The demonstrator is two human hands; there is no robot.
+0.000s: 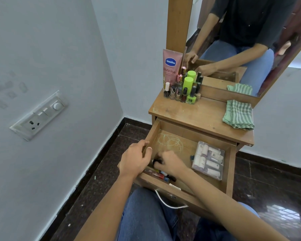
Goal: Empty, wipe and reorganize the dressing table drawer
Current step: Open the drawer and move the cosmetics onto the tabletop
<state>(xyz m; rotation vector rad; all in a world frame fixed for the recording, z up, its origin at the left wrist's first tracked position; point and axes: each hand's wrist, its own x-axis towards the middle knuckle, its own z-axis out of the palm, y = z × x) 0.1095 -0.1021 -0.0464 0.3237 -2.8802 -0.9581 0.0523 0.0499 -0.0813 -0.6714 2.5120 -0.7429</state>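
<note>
The wooden drawer (228,171) of the dressing table is pulled out over my lap. My left hand (135,159) grips its left wall, thumb inside. Inside the drawer, my right hand (170,162) curls its fingers round a small dark bottle (155,161) near the front left. Several small tubes and bottles (161,174) lie along the front wall. A clear plastic pack of white bottles (208,160) lies at the drawer's right. Chalky scribbles mark the bare drawer floor (172,141).
On the tabletop (198,115) stand a pink Vaseline tube (171,66), several nail polish bottles (181,93) and green-capped bottles (188,84). A folded green striped cloth (238,114) lies at the right. Behind is a mirror (250,32); a wall with a switchboard (39,115) is left.
</note>
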